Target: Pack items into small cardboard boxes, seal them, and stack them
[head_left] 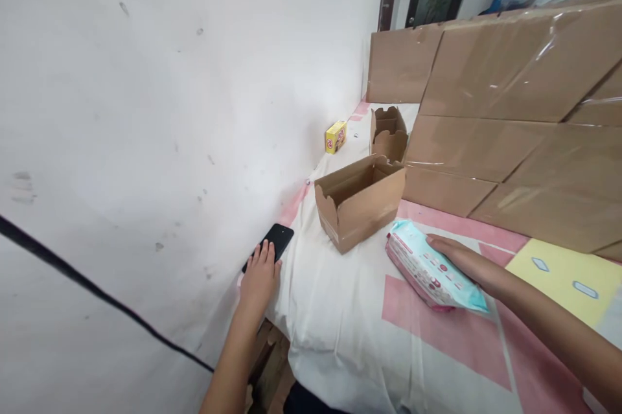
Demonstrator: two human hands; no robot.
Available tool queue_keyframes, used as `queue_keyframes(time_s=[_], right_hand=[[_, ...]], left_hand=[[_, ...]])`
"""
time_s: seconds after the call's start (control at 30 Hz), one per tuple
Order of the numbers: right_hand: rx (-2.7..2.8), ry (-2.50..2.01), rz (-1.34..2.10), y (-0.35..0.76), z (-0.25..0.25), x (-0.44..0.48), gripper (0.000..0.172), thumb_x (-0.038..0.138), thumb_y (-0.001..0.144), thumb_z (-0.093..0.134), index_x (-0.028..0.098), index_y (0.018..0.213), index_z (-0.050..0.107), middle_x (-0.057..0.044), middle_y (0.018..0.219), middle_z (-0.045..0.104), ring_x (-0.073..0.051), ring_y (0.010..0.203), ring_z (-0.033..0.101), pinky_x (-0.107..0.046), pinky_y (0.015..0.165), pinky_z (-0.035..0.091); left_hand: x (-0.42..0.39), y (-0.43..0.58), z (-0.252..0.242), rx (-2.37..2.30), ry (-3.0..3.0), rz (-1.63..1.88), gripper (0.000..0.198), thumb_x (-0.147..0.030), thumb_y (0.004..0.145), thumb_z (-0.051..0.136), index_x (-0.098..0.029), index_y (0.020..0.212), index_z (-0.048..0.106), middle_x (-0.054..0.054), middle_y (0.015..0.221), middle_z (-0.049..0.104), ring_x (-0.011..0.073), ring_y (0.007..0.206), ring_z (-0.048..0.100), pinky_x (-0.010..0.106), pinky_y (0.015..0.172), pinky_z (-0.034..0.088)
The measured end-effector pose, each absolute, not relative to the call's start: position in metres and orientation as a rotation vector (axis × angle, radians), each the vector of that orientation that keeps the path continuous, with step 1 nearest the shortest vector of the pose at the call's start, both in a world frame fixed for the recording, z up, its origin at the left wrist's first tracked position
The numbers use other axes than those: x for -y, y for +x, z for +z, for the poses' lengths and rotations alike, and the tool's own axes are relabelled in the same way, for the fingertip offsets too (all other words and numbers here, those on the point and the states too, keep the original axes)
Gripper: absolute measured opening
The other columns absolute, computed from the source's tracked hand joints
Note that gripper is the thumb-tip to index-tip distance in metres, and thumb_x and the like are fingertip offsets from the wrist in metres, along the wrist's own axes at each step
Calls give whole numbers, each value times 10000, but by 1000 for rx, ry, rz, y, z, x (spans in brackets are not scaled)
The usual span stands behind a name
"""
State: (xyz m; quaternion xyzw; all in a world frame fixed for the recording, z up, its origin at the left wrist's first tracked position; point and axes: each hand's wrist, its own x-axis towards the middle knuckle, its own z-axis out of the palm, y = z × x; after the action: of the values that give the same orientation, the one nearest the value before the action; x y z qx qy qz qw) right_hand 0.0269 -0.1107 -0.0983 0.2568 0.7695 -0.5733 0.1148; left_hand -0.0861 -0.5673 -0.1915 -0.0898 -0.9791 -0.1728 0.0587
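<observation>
My left hand (261, 271) lies with its fingers stretched out over a black smartphone (280, 236), which rests at the bed's edge against the wall. On the right, my right hand (459, 258) grips the far upper side of a pack of wet wipes (427, 271) with a light blue top and pink side. The pack is tilted on the sheet, and part of that hand's fingers is hidden behind it. Between the hands, a little farther off, stands an open cardboard box (367, 210); its inside looks bare where I can see in.
A smaller open cardboard box (390, 138) stands behind the first. A yellow box (335, 137) sits by the white wall (170, 109). Tall taped cardboard panels (486, 142) line the right side. A black cable (97, 297) crosses the lower left.
</observation>
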Motion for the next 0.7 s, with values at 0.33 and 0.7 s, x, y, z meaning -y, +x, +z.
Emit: queue_keyframes(time_s=[0.33,0.7], right_hand=[[-2169,837,-1736,39,-99,121,470,612,923,514,222,1148,649,-93,955,770,-264,723,724,-335,586,562],[-2479,642,-1513,39,-76,138,529,738,813,580,236,962,662,-87,940,710,-280,877,663,-332,652,528]], left_hand=[[517,-135,-185,3000,-410,-493,501,-294,1015,452,-204,1508,454,148,1645,352,359,1544,261,657,1221,245],[467,-201,-160,2867,-741,-974,455,-423,954,629,-209,1354,590,115,1487,542,309,1402,478,629,1190,330]])
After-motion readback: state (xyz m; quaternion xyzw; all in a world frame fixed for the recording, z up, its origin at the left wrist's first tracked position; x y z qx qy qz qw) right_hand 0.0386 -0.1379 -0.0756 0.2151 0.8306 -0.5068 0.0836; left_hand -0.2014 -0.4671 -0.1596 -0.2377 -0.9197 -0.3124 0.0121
